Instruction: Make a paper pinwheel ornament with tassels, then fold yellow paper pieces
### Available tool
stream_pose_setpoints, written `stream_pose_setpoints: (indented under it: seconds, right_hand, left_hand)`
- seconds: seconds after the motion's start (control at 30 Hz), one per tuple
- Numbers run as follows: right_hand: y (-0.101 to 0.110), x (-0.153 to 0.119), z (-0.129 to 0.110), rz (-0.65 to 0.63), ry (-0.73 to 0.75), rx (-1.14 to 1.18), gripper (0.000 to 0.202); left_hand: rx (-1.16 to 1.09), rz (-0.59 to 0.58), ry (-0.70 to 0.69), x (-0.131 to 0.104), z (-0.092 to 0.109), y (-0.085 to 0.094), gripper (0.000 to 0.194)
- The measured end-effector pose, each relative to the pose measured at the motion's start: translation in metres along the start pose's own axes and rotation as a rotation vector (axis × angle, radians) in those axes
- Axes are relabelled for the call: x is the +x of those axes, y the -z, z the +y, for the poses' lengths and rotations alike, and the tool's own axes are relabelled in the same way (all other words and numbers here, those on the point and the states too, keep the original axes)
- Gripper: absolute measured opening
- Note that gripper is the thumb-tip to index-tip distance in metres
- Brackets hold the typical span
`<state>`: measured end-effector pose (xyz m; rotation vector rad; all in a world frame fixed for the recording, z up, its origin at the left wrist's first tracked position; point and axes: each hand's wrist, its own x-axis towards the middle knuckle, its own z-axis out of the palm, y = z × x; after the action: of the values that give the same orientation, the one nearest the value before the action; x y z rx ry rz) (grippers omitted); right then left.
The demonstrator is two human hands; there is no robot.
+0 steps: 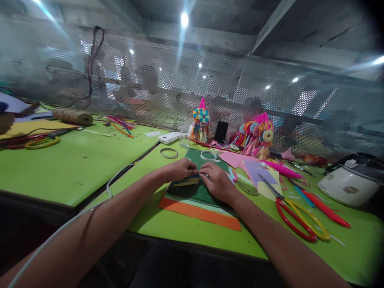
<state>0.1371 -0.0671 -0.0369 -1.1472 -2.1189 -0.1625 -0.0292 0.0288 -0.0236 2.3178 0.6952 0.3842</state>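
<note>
My left hand (182, 169) and my right hand (217, 182) nearly meet over a dark green sheet (192, 194). The fingers of each are pinched together, on something too small to make out. Beneath my left hand, narrow tan strips (187, 182) lie on the sheet. An orange paper strip (199, 214) sticks out at the near edge of the green stack. Just beyond my hands is a white ring (209, 156), with a tan ring (169, 153) to its left.
Scissors (295, 216), a red pen-like tool (328, 208) and a white cooker (349, 182) are on the right. Tasselled ornaments (202, 120) and a phone (221, 133) stand behind. A cable (109, 186) crosses at left, near a twine spool (73, 116).
</note>
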Motion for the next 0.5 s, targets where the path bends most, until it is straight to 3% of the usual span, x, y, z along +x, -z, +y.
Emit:
stream_pose_setpoints:
  seconds: [0.17, 0.5]
  right_hand:
    - [0.001, 0.002, 0.003, -0.026, -0.062, 0.090, 0.008]
    - [0.005, 0.006, 0.005, -0.031, -0.110, 0.160, 0.010]
  left_hand:
    - [0.126, 0.005, 0.005, 0.001, 0.005, -0.001, 0.029]
    - [0.213, 0.016, -0.130, -0.006, 0.012, 0.009, 0.024]
